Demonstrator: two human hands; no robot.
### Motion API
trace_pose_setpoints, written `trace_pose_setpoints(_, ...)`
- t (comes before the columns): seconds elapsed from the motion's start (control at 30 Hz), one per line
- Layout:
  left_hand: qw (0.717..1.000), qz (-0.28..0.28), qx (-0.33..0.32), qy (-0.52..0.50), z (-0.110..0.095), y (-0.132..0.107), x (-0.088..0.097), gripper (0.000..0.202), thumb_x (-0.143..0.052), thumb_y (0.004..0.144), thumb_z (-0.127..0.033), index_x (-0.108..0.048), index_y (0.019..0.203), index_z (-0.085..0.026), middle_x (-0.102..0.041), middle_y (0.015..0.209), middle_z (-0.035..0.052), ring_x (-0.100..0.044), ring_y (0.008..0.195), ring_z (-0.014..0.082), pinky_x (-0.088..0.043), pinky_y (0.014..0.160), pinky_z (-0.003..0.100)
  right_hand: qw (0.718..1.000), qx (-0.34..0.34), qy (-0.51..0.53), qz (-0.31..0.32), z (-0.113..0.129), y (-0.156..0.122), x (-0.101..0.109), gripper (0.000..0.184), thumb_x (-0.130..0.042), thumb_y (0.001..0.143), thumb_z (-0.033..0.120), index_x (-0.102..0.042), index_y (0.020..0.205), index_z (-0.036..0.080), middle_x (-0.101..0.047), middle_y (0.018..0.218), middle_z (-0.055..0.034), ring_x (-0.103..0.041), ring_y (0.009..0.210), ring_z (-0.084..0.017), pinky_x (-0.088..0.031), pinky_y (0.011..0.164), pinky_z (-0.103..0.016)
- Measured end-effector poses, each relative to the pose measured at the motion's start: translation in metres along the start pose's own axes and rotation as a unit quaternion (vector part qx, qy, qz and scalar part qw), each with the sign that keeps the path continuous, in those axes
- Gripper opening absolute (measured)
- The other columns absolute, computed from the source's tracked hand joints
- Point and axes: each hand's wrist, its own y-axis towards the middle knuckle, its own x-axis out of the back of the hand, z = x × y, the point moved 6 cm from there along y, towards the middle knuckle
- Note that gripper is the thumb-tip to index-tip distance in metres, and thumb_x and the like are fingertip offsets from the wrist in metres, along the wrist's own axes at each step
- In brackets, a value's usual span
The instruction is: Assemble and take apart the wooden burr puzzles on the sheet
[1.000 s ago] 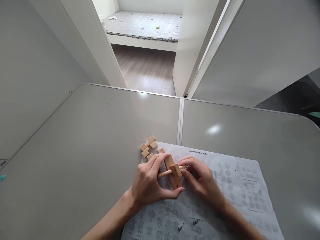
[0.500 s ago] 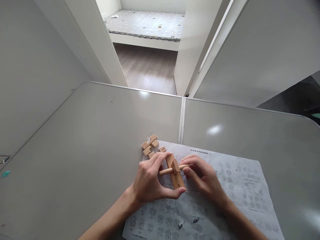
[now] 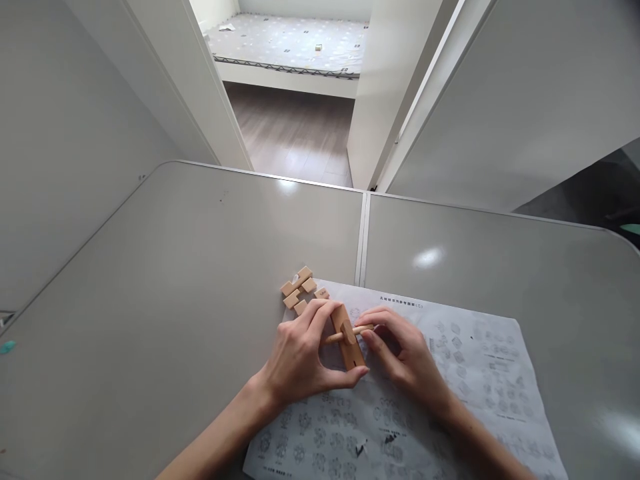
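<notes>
My left hand [image 3: 300, 353] is closed round a notched wooden block [image 3: 345, 339], thumb under its near end and fingers over its far end. A thin wooden dowel [image 3: 356, 330] passes crosswise through that block. My right hand [image 3: 405, 357] pinches the dowel's right end between thumb and fingers. Both hands hover just over a printed instruction sheet [image 3: 470, 373] lying on the grey table [image 3: 175, 280]. Several loose wooden puzzle pieces [image 3: 299, 291] lie just beyond my left fingers at the sheet's top left corner.
The table is made of two halves with a seam [image 3: 361, 233] running away from me. White partition walls stand at the left and right. Beyond the far edge a doorway [image 3: 295, 127] opens onto a wooden floor and a mattress.
The dowel has slid to the right through the block, so less of it sticks out on the left. Both hands keep their grip and have shifted slightly away from me.
</notes>
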Motion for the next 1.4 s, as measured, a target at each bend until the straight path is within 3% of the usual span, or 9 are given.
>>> trace_pose_setpoints(0.17, 1.0, -0.004, 0.003, 0.018, 0.001, 0.0, 0.001, 0.082, -0.088, 0.074, -0.062, -0.052, 0.135, -0.022, -0.068, 0.129, 0.0147, -0.073, 0.125, 0.0351, -0.07, 0.083, 0.039, 1.0, 0.001, -0.004, -0.002, 0.0, 0.0, 0.0, 0.014, -0.058, 0.11, 0.025, -0.071, 0.109, 0.024, -0.073, 0.104, -0.0073, -0.072, 0.093, -0.021, -0.059, 0.078, -0.03)
trace_pose_setpoints(0.47, 1.0, -0.01, -0.009, -0.001, -0.001, 0.0, 0.001, 0.08, -0.085, 0.079, -0.063, -0.052, 0.138, -0.021, -0.074, 0.123, 0.0118, -0.079, 0.109, 0.0302, -0.068, 0.082, 0.036, 0.999, -0.033, 0.017, -0.01, -0.005, -0.001, 0.001, 0.013, -0.06, 0.109, 0.029, -0.072, 0.106, 0.024, -0.072, 0.094, -0.0042, -0.07, 0.078, -0.018, -0.057, 0.069, -0.028)
trace_pose_setpoints(0.6, 0.999, -0.017, -0.02, -0.027, -0.003, 0.001, 0.002, 0.071, -0.084, 0.08, -0.061, -0.054, 0.13, -0.021, -0.076, 0.115, 0.01, -0.08, 0.103, 0.0286, -0.066, 0.082, 0.035, 0.998, -0.051, 0.038, -0.007, -0.008, -0.003, 0.002, 0.014, -0.061, 0.109, 0.032, -0.071, 0.105, 0.024, -0.071, 0.087, -0.0023, -0.066, 0.071, -0.016, -0.054, 0.065, -0.028)
trace_pose_setpoints(0.87, 0.997, -0.002, -0.001, -0.077, 0.001, -0.001, 0.001, 0.072, -0.083, 0.08, -0.063, -0.053, 0.13, -0.02, -0.076, 0.106, 0.0093, -0.078, 0.085, 0.0258, -0.065, 0.079, 0.036, 0.996, -0.048, 0.077, -0.001, -0.012, -0.005, 0.003, 0.011, -0.064, 0.108, 0.032, -0.071, 0.105, 0.024, -0.069, 0.089, -0.0018, -0.064, 0.069, -0.015, -0.053, 0.063, -0.026)
trace_pose_setpoints(0.97, 0.993, 0.014, 0.029, -0.117, 0.007, -0.004, -0.003, 0.088, -0.083, 0.08, -0.065, -0.044, 0.146, -0.023, -0.075, 0.108, 0.0079, -0.074, 0.076, 0.022, -0.063, 0.072, 0.035, 0.996, -0.037, 0.083, -0.002, -0.008, -0.004, 0.004, 0.012, -0.063, 0.108, 0.033, -0.071, 0.105, 0.025, -0.069, 0.091, -0.0019, -0.065, 0.071, -0.015, -0.054, 0.065, -0.026)
trace_pose_setpoints(1.07, 0.984, 0.024, 0.051, -0.168, 0.013, -0.007, -0.007, 0.105, -0.08, 0.083, -0.065, -0.023, 0.163, -0.03, -0.073, 0.112, 0.0067, -0.071, 0.072, 0.0192, -0.059, 0.066, 0.032, 0.996, -0.032, 0.081, 0.006, -0.005, -0.005, 0.005, 0.013, -0.062, 0.109, 0.034, -0.071, 0.107, 0.025, -0.069, 0.09, -0.0013, -0.064, 0.071, -0.015, -0.054, 0.065, -0.026)
trace_pose_setpoints(1.17, 0.97, 0.038, 0.078, -0.228, 0.017, -0.007, -0.009, 0.099, -0.071, 0.092, -0.062, -0.014, 0.168, -0.035, -0.071, 0.118, 0.0076, -0.072, 0.077, 0.0198, -0.059, 0.069, 0.032, 0.997, -0.029, 0.076, 0.012, -0.005, -0.006, 0.005, 0.013, -0.063, 0.108, 0.036, -0.07, 0.106, 0.025, -0.069, 0.089, -0.0012, -0.064, 0.071, -0.015, -0.053, 0.064, -0.026)
trace_pose_setpoints(1.3, 0.944, 0.064, 0.116, -0.302, 0.019, -0.006, -0.009, 0.076, -0.054, 0.101, -0.066, -0.029, 0.165, -0.032, -0.072, 0.119, 0.0095, -0.075, 0.092, 0.0255, -0.059, 0.085, 0.04, 0.997, -0.028, 0.077, 0.011, -0.007, -0.008, 0.005, 0.013, -0.065, 0.107, 0.038, -0.068, 0.11, 0.026, -0.069, 0.088, -0.0013, -0.065, 0.072, -0.016, -0.055, 0.064, -0.027)
trace_pose_setpoints(1.4, 0.925, 0.061, 0.144, -0.346, 0.019, -0.005, -0.006, 0.074, -0.048, 0.101, -0.073, -0.036, 0.159, -0.028, -0.073, 0.115, 0.0092, -0.073, 0.093, 0.0265, -0.056, 0.086, 0.041, 0.996, -0.026, 0.082, 0.013, -0.007, -0.009, 0.004, 0.015, -0.066, 0.106, 0.038, -0.066, 0.116, 0.027, -0.07, 0.088, -0.0008, -0.067, 0.071, -0.016, -0.057, 0.064, -0.026)
